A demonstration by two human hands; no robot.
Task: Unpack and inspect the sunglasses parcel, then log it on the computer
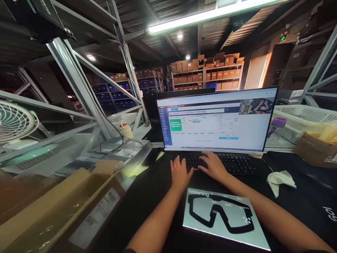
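Note:
Both hands rest on a black keyboard (237, 164) below a wide monitor (202, 130). My left hand (180, 174) lies over the keyboard's left end, fingers spread. My right hand (212, 166) reaches across the middle keys, its fingers apart and slightly bent. Neither hand holds anything. Between my forearms lies a flat silver box (196, 219) marked "Wakening", with a black goggle outline printed on its top. The monitor shows a page with a text field, a green square and a small camera picture at its upper right.
An open cardboard box (86, 207) with a label stands at the left. A crumpled white tissue (281, 180) lies on the black desk mat (302, 211). Farther right are a small carton (310, 149) and white baskets (297, 117). A fan (15, 121) is at the far left.

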